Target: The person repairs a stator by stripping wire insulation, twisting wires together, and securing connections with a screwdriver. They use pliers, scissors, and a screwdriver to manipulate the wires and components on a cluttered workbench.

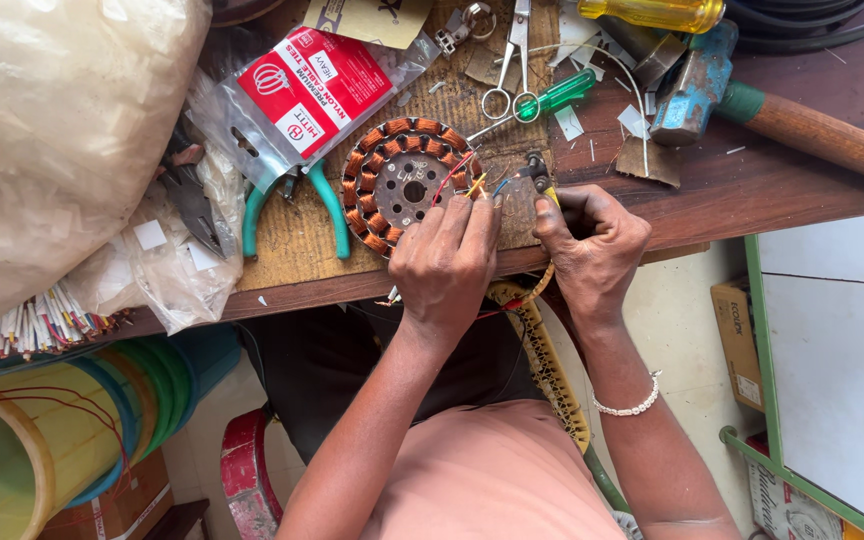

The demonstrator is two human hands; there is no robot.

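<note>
A round stator with copper-wound coils lies on the wooden workbench. My left hand rests at its near right side and pinches thin red, yellow and blue wires that run from it. My right hand grips a small dark cutter with a yellow handle, its tip touching the wire ends just right of the stator. Both hands sit close together at the bench's front edge.
Teal-handled pliers, a red packet of cable ties, scissors, a green screwdriver and a blue hammer lie behind. A large plastic bag fills the left. Coloured wire spools stand below left.
</note>
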